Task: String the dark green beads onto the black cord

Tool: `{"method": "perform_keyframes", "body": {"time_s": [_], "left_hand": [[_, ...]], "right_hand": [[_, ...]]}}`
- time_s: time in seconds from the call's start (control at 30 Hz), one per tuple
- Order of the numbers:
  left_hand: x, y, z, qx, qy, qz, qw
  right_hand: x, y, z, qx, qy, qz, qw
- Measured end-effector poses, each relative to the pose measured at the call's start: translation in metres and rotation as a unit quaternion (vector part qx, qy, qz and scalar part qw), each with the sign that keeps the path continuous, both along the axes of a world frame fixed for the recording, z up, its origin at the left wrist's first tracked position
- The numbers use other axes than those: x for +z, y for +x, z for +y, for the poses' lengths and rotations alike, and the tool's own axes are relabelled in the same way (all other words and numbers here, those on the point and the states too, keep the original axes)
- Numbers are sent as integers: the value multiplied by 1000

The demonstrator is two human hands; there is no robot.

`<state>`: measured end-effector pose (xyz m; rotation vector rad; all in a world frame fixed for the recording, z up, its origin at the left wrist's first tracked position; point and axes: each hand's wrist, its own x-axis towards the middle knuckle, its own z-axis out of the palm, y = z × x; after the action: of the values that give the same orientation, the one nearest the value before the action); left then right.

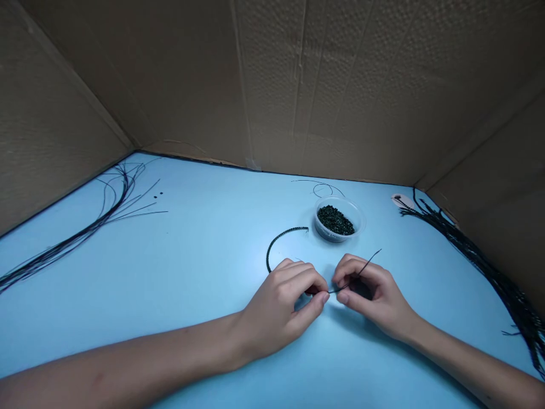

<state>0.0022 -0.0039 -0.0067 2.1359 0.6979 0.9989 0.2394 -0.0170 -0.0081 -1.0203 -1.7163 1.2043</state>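
Note:
A thin black cord (pixel 369 261) runs between my two hands, its free end sticking up past my right fingers. My left hand (pixel 289 301) pinches the cord between thumb and fingertips. Just to the right, my right hand (pixel 370 292) also has thumb and fingers closed on it. From behind my left hand a dark beaded strand (pixel 269 250) curves up and round towards a clear round tub (pixel 361 220). Small dark green beads (pixel 335 220) lie in the tub. Where the strand meets the cord is hidden by my left hand.
Loose black cords (pixel 93 226) lie in a bundle at the left of the blue table (pixel 191 255). A bundle of dark beaded strands (pixel 481 261) lies at the right, near a white round tag (pixel 402 200). Cardboard walls (pixel 276 85) enclose the back and sides.

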Motion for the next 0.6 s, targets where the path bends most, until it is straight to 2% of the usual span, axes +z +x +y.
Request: {"method": "perform_keyframes", "body": {"time_s": [0.2,0.47,0.6], "left_hand": [[0,1,1,-7,-3,9,1000],[3,1,-2,12,-16,17,1000],[3,1,-3,28,-51,-1,998]], "right_hand": [[3,-5,-2,26,95,1,995],[2,0,-6,-29,71,62,995],[1,1,-6,-57,50,92,993]]}}
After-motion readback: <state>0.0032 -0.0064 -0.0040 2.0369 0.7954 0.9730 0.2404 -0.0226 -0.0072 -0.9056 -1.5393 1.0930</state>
